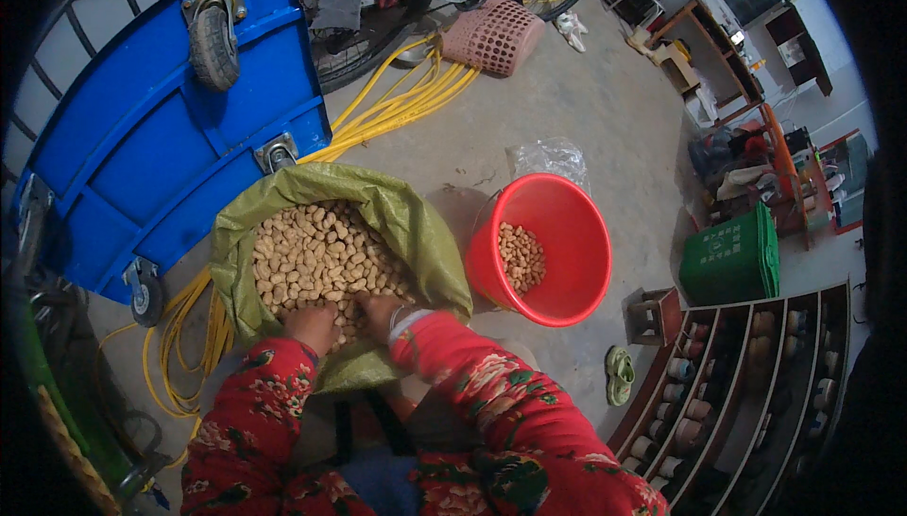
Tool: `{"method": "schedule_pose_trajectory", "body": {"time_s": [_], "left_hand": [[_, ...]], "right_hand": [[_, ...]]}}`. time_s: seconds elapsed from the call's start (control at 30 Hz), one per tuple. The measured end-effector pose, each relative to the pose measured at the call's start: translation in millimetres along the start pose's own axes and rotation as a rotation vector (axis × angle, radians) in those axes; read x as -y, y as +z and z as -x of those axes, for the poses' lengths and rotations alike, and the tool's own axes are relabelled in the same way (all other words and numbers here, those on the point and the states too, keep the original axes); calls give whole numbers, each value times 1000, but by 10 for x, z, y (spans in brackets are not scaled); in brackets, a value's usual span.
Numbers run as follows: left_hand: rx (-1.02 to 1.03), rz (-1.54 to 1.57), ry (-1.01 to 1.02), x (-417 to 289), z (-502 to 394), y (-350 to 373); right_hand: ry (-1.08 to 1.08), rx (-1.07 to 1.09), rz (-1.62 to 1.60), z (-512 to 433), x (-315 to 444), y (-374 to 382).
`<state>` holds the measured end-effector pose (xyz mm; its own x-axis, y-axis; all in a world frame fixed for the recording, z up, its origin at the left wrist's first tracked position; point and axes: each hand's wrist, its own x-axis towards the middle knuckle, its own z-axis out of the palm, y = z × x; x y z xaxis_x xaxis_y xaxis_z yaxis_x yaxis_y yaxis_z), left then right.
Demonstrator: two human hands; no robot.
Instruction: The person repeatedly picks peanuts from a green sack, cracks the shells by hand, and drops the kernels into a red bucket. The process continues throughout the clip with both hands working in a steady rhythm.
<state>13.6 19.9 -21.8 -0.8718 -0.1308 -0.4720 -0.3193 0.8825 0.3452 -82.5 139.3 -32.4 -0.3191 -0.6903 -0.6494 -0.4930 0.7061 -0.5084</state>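
Observation:
Before me stands a green woven sack (439, 254) with its mouth rolled back, filled with unshelled peanuts (319, 254). Both hands reach into its near side. My left hand (313, 324) rests among the peanuts, its fingertips partly buried. Just to its right, my right hand (379, 314) also dips into them, with a bracelet at the wrist. Whether either hand grips any nuts cannot be made out. Right of the sack is a red plastic bucket (560, 261) with a small heap of peanuts (521, 257) at its bottom.
A blue platform trolley (156, 140) leans at the left, wheels outward. Yellow hose (397, 115) runs behind the sack and past a pink perforated basket (492, 34). Clear plastic (549, 156) lies behind the bucket. Rightward are a shoe rack (730, 388), green bin (730, 257) and green clog (619, 376).

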Motion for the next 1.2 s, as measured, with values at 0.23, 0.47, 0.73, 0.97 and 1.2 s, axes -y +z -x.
{"method": "schedule_pose_trajectory", "body": {"time_s": [0.23, 0.47, 0.73, 0.97, 1.2], "left_hand": [[-36, -22, -7, -27, -2, -22], [-109, 39, 12, -48, 7, -75], [-252, 230, 0, -126, 48, -239], [-369, 488, 64, -65, -40, -146], [-336, 1221, -99, -85, -75, -244]], "right_hand": [[64, -50, 10, 138, 119, -103], [-11, -78, -22, 88, 42, -48], [-95, -327, -366, 72, 110, 16], [-168, -430, -348, 51, 102, 13], [-111, -407, -393, 44, 37, -23]]}}
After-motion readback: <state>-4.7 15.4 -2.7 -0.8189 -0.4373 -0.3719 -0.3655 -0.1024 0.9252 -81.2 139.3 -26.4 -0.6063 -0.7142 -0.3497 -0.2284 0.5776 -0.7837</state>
